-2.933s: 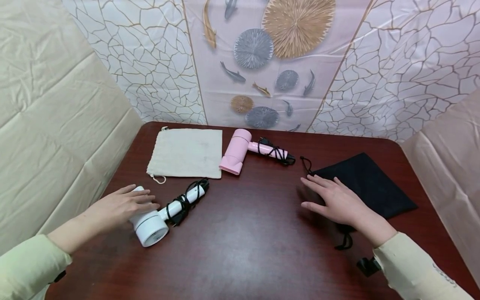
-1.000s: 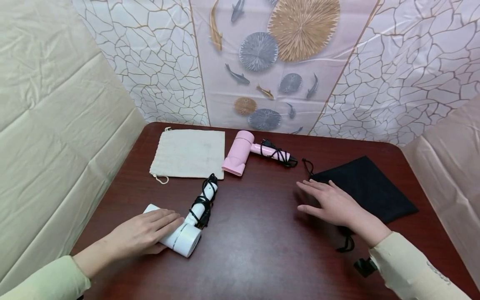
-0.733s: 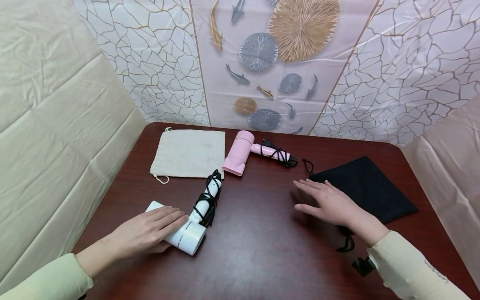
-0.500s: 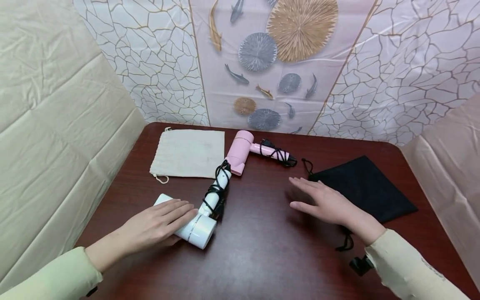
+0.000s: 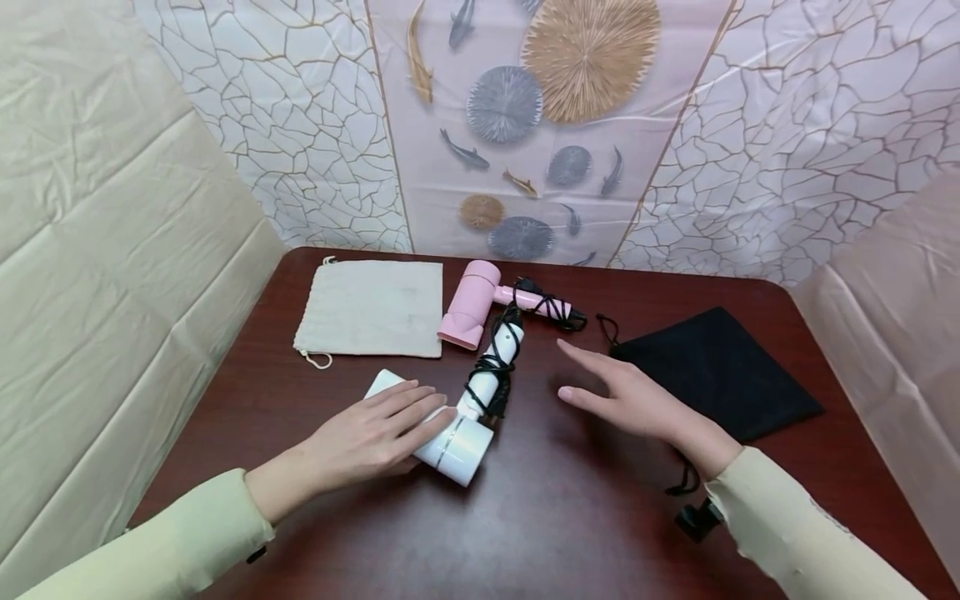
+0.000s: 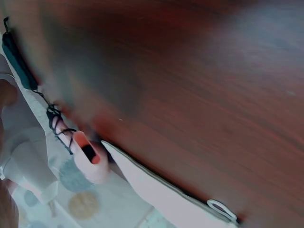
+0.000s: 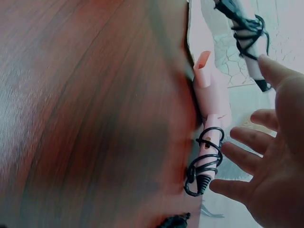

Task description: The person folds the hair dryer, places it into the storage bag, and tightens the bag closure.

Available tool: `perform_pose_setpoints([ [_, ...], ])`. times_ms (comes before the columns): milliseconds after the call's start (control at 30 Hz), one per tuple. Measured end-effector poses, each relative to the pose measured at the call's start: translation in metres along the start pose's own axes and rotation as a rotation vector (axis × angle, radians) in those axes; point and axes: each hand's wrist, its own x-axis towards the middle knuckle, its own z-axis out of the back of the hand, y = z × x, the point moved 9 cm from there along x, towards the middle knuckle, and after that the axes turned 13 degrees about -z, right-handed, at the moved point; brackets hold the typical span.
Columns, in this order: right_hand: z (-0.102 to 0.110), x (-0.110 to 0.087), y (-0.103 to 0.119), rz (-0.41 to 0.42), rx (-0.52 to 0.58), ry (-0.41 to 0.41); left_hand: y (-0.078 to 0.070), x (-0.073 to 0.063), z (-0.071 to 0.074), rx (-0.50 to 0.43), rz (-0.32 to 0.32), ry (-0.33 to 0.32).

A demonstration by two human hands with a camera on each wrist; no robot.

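Observation:
My left hand (image 5: 375, 433) grips a white hair dryer (image 5: 465, 451) over its barrel, fingers across the top and the thumb side mostly hidden. A black cord is wound round its handle, which points up and right, away from me. In the left wrist view the white hair dryer (image 6: 31, 166) shows at the left edge, raised above the table. My right hand (image 5: 633, 398) hovers with fingers extended, holding nothing, just right of the dryer's handle. The right wrist view shows the spread right hand (image 7: 266, 161) near the white dryer's cord-wrapped handle (image 7: 248, 38).
A pink hair dryer (image 5: 471, 302) with its cord wrapped lies at the back middle of the brown table (image 5: 360, 542). Left of it is a flat cream drawstring bag (image 5: 371, 308). A black drawstring bag (image 5: 723, 371) lies at the right, partly behind the right forearm.
My left hand has taken hold of the white hair dryer, lifted it and carried it rightward toward the middle, its handle turning more away from me. The right hand has moved slightly left.

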Motion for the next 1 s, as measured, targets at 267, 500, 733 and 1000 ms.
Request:
perform_pose_setpoints([
  [267,-0.007,0.013,0.001,-0.042,0.216,-0.023,0.003,0.026,-0.012,0.040,-0.024,-0.025],
  [500,-0.007,0.017,-0.003,-0.116,0.421,-0.075,0.006,0.041,-0.022,0.031,-0.030,-0.022],
  [733,-0.012,0.017,-0.009,-0.194,0.453,-0.111,0.008,0.056,-0.033,-0.032,-0.027,-0.004],
  [1000,-0.015,0.025,-0.012,-0.208,0.633,-0.146,0.012,0.071,-0.041,-0.120,-0.027,-0.011],
])
